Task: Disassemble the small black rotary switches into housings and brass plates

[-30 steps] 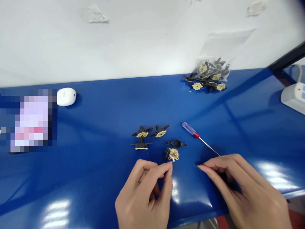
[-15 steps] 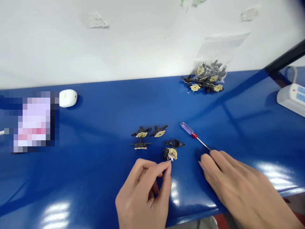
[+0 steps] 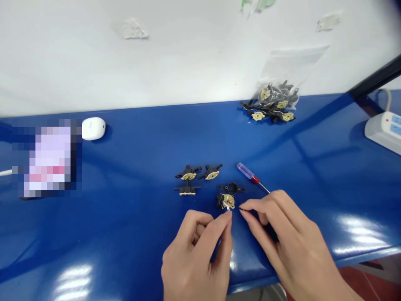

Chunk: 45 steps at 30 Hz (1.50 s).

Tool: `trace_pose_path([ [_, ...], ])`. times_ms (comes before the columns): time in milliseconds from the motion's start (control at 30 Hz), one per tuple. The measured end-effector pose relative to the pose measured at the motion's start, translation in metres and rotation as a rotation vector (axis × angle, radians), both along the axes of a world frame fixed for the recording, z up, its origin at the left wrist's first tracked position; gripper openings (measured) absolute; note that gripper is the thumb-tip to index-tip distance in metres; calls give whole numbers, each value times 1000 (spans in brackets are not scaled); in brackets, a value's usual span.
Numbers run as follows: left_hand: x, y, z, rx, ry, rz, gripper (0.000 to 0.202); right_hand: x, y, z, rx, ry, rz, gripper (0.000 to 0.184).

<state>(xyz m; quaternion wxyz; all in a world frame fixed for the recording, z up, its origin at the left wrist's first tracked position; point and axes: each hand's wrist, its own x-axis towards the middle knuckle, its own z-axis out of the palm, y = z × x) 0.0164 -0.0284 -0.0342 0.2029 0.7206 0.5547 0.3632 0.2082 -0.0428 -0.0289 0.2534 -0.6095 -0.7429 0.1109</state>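
My left hand (image 3: 200, 253) is closed, thumb and index finger pinched at a small pale tab (image 3: 228, 208). That tab appears at the lower edge of a small black part with a brass-coloured plate (image 3: 229, 201). Just to the right, my right hand (image 3: 278, 232) pinches a tiny dark piece (image 3: 242, 209), too small to name, between thumb and index finger. A black bracket with a round opening (image 3: 232, 188) lies beyond the plated part. Beyond my right hand rests a screwdriver (image 3: 247, 171) with a clear purple and red handle; its tip is hidden behind the hand.
Several black parts with brass plates (image 3: 188, 173) lie left of the bracket. More are piled around a clear plastic bag (image 3: 278, 90) by the wall. A white case (image 3: 94, 128) and a blurred-out phone (image 3: 50, 156) lie left, a power strip (image 3: 384, 129) right.
My right hand has moved left from beside the screwdriver tip to near the plated part, its thumb and index finger now pinching a tiny piece. My left hand keeps its pinch; the view shifted slightly.
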Motion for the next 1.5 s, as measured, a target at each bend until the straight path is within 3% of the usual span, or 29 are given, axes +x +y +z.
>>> trace_pose_path([
  [300,0,2,1,0,11,10,30,-13,11,-1,135,169,-104,9],
  [667,-1,3,5,-27,-29,38,26,-27,-5,1,183,144,-200,17],
  [733,-4,6,11,-101,-133,12,24,-24,-12,4,204,121,-140,27],
  [833,-8,13,21,-340,-367,-56,21,-23,-19,7,232,62,-16,38],
  [967,-15,18,24,-719,-690,-100,17,-30,-16,10,267,273,-219,35],
  [1033,-17,20,22,-848,-803,-124,17,-33,-12,12,250,363,-219,40],
  [1167,-19,25,22,-926,-878,-136,19,-27,-6,18,150,419,-152,36],
  [1300,-21,28,26,-931,-873,-140,22,-10,1,25,49,322,-43,26],
  [1500,-23,28,30,-986,-871,-163,19,5,12,39,43,255,100,20],
])
